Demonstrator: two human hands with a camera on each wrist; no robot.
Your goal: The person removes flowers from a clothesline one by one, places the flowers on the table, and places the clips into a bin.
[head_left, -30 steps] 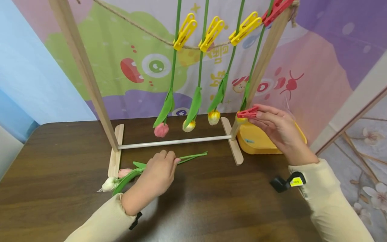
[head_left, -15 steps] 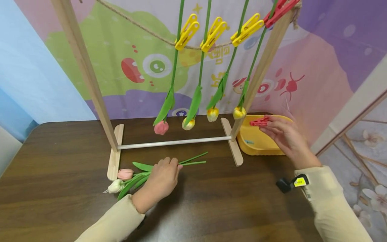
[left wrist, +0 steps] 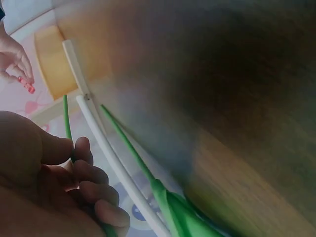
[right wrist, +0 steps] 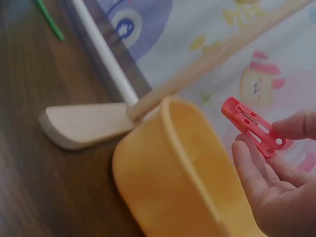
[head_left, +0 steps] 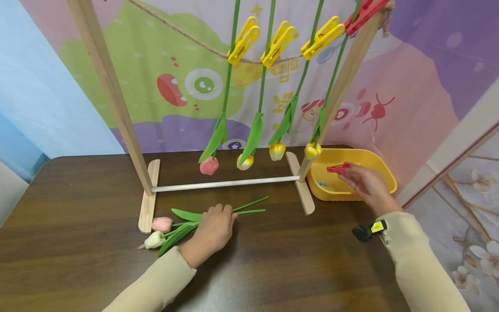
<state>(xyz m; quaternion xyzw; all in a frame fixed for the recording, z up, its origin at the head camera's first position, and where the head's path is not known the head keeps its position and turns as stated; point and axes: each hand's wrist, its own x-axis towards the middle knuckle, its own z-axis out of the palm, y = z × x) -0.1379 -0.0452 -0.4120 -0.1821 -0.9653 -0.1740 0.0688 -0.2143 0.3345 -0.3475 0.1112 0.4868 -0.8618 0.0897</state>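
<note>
My left hand pinches the green stem of an artificial tulip between thumb and index finger, low over the table. A second stem shows apart from that pinch in the left wrist view. To the hand's left are a pink tulip head and a white tulip head; which one belongs to the pinched stem I cannot tell. My right hand holds a red clothespin by its handle end, thumb on one side and fingers on the other. The clothespin is above the yellow bin.
A wooden frame with a white crossbar stands on the table. From its rope, several tulips hang head down under yellow clothespins and one red clothespin. A small bluish piece lies inside the bin.
My right hand has moved down and slightly right with the red clothespin, from beside the rightmost hanging tulip to over the bin. My left hand and the tulips have shifted slightly right.
</note>
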